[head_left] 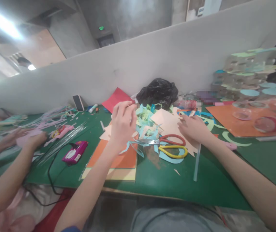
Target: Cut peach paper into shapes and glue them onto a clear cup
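My left hand point(123, 125) is raised over the orange paper sheets point(121, 158), its fingers loosely bent and apart, with nothing visible in them. My right hand point(194, 127) is at the right edge of a torn peach paper point(165, 120), its fingers bent against the sheet and seeming to pinch it; the fingertips are partly hidden. Between my hands lies a heap of green and blue paper scraps point(145, 114). In front of the heap, scissors with one red and one yellow handle point(173, 151) lie on the table, blades pointing left.
A black plastic bag point(158, 91) and red paper point(117, 99) are at the back. Stacked clear plastic cups or bottles point(249, 74) stand right, by an orange sheet point(227, 119). A magenta device point(75, 153) with a black cable lies left. A co-worker's hands point(36, 140) hold pink paper.
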Demonstrator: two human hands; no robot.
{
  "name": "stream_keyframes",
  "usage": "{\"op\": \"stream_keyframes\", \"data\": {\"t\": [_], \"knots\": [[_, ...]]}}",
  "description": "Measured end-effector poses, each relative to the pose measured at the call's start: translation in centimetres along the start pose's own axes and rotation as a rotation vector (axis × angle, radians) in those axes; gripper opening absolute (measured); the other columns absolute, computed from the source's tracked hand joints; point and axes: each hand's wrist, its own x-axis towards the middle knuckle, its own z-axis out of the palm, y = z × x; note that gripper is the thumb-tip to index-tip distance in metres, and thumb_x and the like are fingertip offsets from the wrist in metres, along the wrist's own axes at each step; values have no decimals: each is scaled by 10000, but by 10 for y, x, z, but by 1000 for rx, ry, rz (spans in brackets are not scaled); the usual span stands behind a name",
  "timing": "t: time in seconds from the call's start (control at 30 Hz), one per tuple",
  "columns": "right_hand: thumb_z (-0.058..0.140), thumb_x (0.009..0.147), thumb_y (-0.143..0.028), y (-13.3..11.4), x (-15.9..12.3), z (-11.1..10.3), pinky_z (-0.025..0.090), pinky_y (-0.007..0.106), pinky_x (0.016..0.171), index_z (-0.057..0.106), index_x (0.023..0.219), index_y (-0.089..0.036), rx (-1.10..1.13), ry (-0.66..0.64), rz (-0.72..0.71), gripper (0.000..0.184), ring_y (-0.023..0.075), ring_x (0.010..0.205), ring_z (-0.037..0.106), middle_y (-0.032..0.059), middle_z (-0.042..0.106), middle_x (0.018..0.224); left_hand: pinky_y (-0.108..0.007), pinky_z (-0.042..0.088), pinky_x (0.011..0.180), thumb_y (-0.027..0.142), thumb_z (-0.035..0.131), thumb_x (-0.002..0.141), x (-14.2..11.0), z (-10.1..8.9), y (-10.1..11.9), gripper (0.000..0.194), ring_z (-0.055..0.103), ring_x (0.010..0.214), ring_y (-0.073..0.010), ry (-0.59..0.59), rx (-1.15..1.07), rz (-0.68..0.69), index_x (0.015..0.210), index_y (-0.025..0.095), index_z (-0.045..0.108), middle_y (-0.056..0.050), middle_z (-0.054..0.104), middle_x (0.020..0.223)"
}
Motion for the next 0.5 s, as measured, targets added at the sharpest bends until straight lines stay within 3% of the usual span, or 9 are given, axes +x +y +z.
{"op": "stream_keyframes", "data": {"t": [0.13, 0.23, 0.37, 0.5], "knots": [[432, 924, -305, 2, 5, 3, 445, 488, 895, 603, 1245, -196, 35, 2, 7, 380, 367, 1069, 544, 106, 692, 1123, -413, 450, 1019, 170, 455, 965, 12, 22, 29, 222, 524, 1162, -243, -1, -111, 102, 1103, 204, 626, -98, 637, 1154], [400, 929, -270, -1, 8, -1, 432, 490, 930, 654, 1073, -183, 133, 156, -101, 305, 331, 1016, 565, 114, 682, 1072, -422, 441, 1021, 187, 426, 976, 8, 49, 37, 236, 526, 1138, -243, -45, -211, 104, 1123, 182, 610, -117, 635, 1149], [426, 940, -308, -13, 5, -17, 458, 453, 904, 656, 986, -195, 329, 404, -148, 261, 293, 990, 586, 119, 643, 1017, -465, 396, 1066, 254, 411, 988, -8, 80, 35, 335, 487, 1217, -274, -12, -278, -24, 1278, 121, 514, -187, 573, 1257], [490, 934, -386, -25, -1, -33, 493, 377, 811, 652, 976, -217, 592, 506, -26, 238, 248, 934, 614, 92, 637, 1020, -523, 327, 1115, 356, 422, 992, -20, 88, 28, 457, 426, 1330, -302, -21, -405, -137, 1391, 135, 415, -216, 505, 1372]]}}
